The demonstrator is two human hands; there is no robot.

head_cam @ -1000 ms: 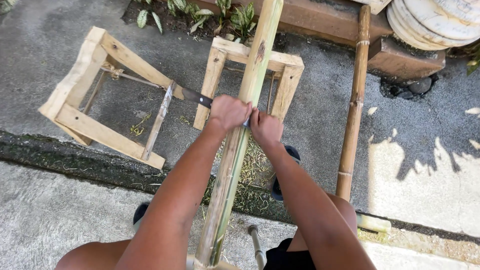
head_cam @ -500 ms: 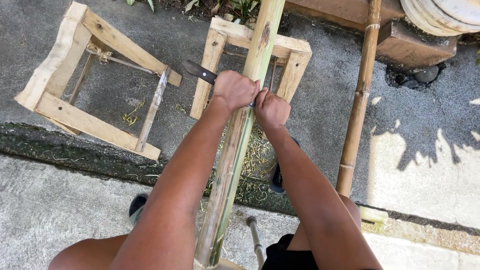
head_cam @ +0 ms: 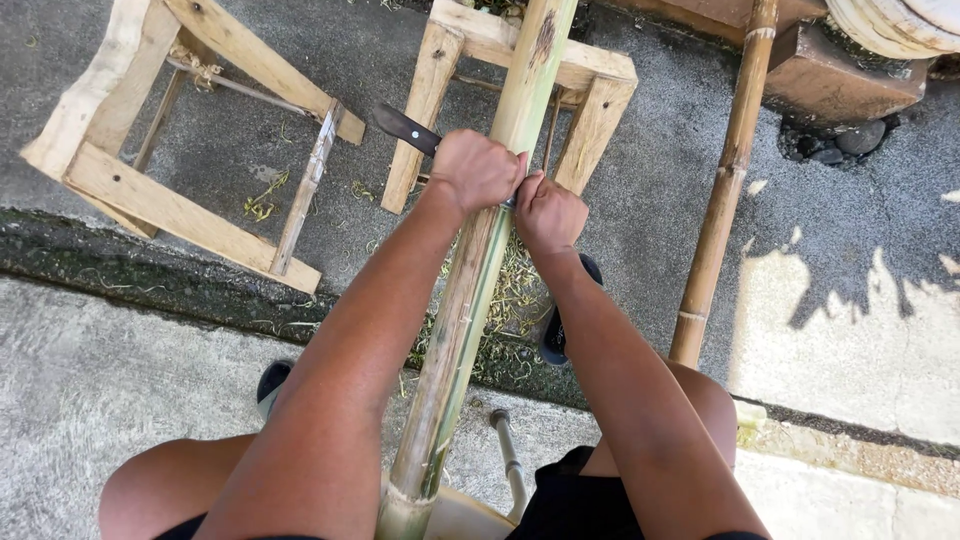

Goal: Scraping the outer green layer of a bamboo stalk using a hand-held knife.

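A long green-and-tan bamboo pole (head_cam: 462,300) runs from between my knees up onto a wooden trestle (head_cam: 598,98). Across the pole, just in front of the trestle, lies a knife. My left hand (head_cam: 478,168) is closed around its dark brown handle (head_cam: 404,127), which sticks out to the left. Pressed against the pole's right side, my right hand (head_cam: 548,212) is closed on the knife's other end, and the blade is hidden under both hands. Pale shavings (head_cam: 512,290) lie on the ground beneath.
A second wooden trestle (head_cam: 150,195) lies tipped on the concrete at the left. A brown bamboo pole (head_cam: 722,205) lies along the right. My dark shoes (head_cam: 556,335) stand by a mossy kerb (head_cam: 150,275). A metal rod (head_cam: 510,460) lies near my legs. Stones (head_cam: 845,140) lie at top right.
The view has tilted, so the trestles and pole sit higher in frame. Both hands stay clamped on the knife against the pole, with only a slight shift along it.
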